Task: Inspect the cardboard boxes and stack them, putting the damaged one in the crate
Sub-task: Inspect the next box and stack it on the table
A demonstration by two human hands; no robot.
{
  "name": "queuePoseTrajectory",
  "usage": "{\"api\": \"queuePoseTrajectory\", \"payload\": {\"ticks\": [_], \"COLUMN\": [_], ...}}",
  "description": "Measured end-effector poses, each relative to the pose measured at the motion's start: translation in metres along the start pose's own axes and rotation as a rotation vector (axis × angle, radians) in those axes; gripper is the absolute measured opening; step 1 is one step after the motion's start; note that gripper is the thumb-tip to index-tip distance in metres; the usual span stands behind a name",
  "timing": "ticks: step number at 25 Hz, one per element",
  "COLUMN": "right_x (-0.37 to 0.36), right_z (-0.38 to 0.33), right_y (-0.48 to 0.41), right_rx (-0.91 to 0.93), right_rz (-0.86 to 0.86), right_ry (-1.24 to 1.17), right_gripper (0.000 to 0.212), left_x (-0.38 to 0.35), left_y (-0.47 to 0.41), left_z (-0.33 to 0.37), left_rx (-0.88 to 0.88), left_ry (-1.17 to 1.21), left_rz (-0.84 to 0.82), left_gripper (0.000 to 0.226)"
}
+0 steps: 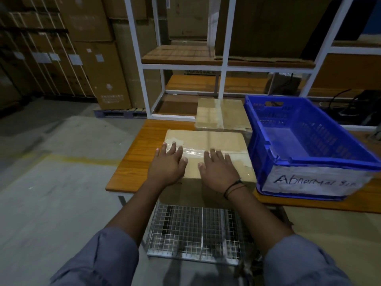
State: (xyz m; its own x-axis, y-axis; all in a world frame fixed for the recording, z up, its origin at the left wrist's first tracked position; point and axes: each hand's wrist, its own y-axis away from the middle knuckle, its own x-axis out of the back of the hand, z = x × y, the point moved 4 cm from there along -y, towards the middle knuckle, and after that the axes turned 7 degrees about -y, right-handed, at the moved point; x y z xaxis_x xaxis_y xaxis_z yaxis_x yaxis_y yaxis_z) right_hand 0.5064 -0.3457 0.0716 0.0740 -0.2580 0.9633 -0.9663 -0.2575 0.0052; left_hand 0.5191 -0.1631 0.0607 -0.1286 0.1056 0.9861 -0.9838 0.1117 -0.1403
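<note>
Left hand [167, 163] and right hand [219, 170] lie flat, fingers spread, grasping nothing, atop near cardboard box [208, 147]; blue crate [313, 162] sits beside it on tabletop [140, 153].

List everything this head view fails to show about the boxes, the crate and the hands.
Head view only:
1. Near box: the left hand and right hand lie flat over its top and its sides face away, so damage cannot be judged.
2. Far box: only its taped top shows; its right side is behind the blue crate.
3. Crate label: after "Abnormal" the handwriting is blurred.
4. Crate floor: its near part is hidden behind the front wall.
</note>
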Motion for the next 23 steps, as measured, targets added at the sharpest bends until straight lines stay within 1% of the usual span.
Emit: {"api": "queuePoseTrajectory", "payload": {"ticks": [4, 6, 8, 13, 17, 20, 23], "right_x": [-0.003, -0.005, -0.001, 0.006, 0.002, 0.004, 0.015], "right_z": [-0.006, -0.006, 0.000, 0.025, 0.020, 0.024, 0.024], "right_y": [-0.003, -0.003, -0.002, 0.000, -0.001, -0.001, 0.002], "right_rx": [-0.012, 0.009, 0.025, -0.044, -0.036, -0.049, 0.001], "right_rz": [-0.003, -0.028, -0.042, -0.008, -0.026, -0.050, -0.074], "right_ry": [0.012, -0.003, -0.030, -0.044, -0.050, -0.080, -0.164], "right_gripper": [0.065, 0.066, 0.067, 0.071, 0.070, 0.069, 0.061], "left_x": [-0.001, -0.002, -0.001, 0.002, 0.000, 0.001, 0.002], "left_y": [-0.001, 0.001, 0.003, 0.001, 0.005, 0.005, 0.005], "left_z": [-0.004, -0.006, -0.005, -0.003, -0.005, -0.003, -0.010], "left_rx": [0.005, 0.014, 0.010, 0.005, 0.011, 0.004, -0.041], "left_ry": [0.012, 0.016, 0.021, 0.036, 0.042, 0.041, 0.075], "left_rz": [-0.007, -0.016, -0.018, -0.013, -0.020, -0.013, 0.004], "left_gripper": [0.069, 0.076, 0.078, 0.076, 0.068, 0.073, 0.067]}}
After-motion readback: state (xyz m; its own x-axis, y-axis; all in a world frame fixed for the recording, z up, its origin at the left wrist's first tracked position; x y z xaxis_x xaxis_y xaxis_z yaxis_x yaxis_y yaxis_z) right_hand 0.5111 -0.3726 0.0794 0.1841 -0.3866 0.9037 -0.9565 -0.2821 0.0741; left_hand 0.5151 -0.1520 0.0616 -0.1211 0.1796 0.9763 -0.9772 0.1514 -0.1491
